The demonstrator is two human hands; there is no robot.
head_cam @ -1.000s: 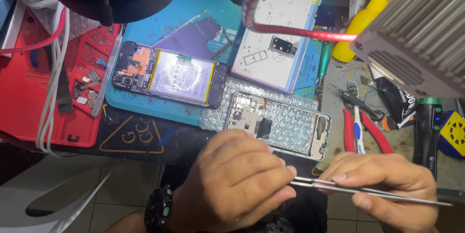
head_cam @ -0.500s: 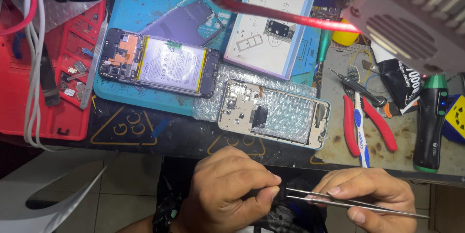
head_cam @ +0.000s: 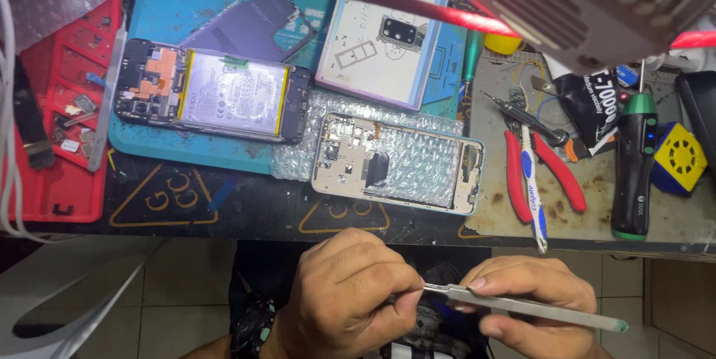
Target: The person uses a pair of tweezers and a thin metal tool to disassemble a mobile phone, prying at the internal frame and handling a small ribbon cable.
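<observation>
Below the bench edge, my right hand grips a pair of long metal tweezers that lie almost level, handle end pointing right. My left hand is closed, thumb and forefinger pinched at the tweezers' tip; anything between them is hidden. Above the hands, an empty phone frame rests on bubble wrap. To its upper left, an opened phone with its battery exposed lies on a blue mat.
A white back cover and a purple one lie at the back. Red-handled pliers, a toothbrush and a green-black electric screwdriver sit on the right. A red parts tray is at left. A grey device hangs overhead.
Both hands have stayed together on the tweezers and sit lower and more central in view. The bench has shifted in the picture as my head moved.
</observation>
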